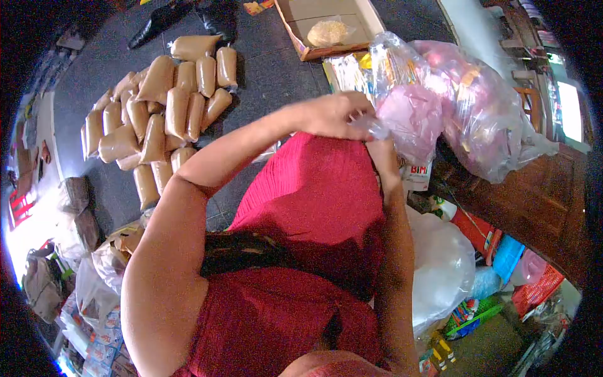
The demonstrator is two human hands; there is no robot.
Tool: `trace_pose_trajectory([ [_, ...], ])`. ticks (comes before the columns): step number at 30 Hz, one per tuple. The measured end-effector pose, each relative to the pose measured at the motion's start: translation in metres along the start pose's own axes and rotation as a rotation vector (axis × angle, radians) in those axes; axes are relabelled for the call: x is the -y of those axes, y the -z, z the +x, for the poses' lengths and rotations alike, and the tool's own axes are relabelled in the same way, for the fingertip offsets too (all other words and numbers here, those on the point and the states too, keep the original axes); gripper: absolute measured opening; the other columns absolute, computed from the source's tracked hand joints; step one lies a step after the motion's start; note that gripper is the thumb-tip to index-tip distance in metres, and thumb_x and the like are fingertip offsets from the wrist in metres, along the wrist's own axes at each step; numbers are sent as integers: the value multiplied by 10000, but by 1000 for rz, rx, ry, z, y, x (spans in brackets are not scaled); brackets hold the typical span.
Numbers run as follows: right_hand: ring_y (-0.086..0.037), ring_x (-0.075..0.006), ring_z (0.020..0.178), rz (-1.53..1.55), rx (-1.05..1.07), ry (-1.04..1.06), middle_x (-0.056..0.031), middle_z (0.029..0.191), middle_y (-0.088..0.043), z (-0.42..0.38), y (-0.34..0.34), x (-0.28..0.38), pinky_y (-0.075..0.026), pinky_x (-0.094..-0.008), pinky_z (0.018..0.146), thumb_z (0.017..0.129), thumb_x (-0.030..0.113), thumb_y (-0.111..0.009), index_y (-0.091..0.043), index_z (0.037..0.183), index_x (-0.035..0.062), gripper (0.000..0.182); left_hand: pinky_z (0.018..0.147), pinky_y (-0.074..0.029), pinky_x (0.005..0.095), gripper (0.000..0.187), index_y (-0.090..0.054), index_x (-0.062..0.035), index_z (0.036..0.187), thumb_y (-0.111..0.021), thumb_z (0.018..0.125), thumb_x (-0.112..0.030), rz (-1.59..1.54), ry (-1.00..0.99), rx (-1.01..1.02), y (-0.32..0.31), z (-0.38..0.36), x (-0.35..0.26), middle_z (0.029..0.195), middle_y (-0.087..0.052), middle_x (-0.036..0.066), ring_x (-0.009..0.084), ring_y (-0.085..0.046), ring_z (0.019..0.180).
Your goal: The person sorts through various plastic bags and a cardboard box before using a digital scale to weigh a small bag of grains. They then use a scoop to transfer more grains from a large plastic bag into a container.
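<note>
Both hands, left (330,116) and right (382,149), are close together, pinching the twisted neck of a clear bag (440,107) of pink packets; the bag stretches rightward over the floor (270,69).

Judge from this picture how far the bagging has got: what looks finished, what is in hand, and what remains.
Done: many filled tan plastic pouches lie packed together on the dark floor. In hand: the left hand and right hand pinch the neck of a clear plastic bag with pink contents; it looks not yet closed. Left: a large clear bag of pink packets lies beside it, seemingly unsorted.
</note>
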State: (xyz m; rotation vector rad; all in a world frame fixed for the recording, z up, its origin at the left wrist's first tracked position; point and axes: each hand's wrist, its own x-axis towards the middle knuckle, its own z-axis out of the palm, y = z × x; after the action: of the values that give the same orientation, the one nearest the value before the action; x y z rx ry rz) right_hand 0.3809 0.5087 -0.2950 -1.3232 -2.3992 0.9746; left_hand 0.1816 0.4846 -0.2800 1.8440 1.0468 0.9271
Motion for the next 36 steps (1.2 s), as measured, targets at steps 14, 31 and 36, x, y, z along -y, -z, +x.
trace_pose_trajectory([
  [14, -574, -280, 853, -14, -256, 101, -144, 916, -593, -66, 44, -51, -467, -356, 742, 784, 33, -514, -604, 920, 31, 163, 837, -454, 467, 455, -404, -211, 1232, -505, 793, -148, 701, 634, -26, 51, 64, 276, 1221, -499, 115, 361, -532, 1040],
  [31, -545, -160, 701, -24, -264, -35, -82, 797, -577, -86, 46, -46, -438, -296, 650, 860, 250, -528, -565, 926, -10, 271, 817, -478, 418, 288, -527, -120, 1126, -411, 864, -150, 840, 767, -53, 41, 32, 271, 1141, -537, 99, 309, -543, 1038],
  [36, -569, -241, 831, 19, -118, -321, -137, 892, -598, -95, 53, -51, -440, -338, 740, 874, 198, -483, -559, 1046, 3, 271, 792, -481, 421, 261, -535, -130, 1081, -408, 857, -174, 800, 683, -68, 29, 2, 254, 1084, -562, 133, 320, -568, 989],
])
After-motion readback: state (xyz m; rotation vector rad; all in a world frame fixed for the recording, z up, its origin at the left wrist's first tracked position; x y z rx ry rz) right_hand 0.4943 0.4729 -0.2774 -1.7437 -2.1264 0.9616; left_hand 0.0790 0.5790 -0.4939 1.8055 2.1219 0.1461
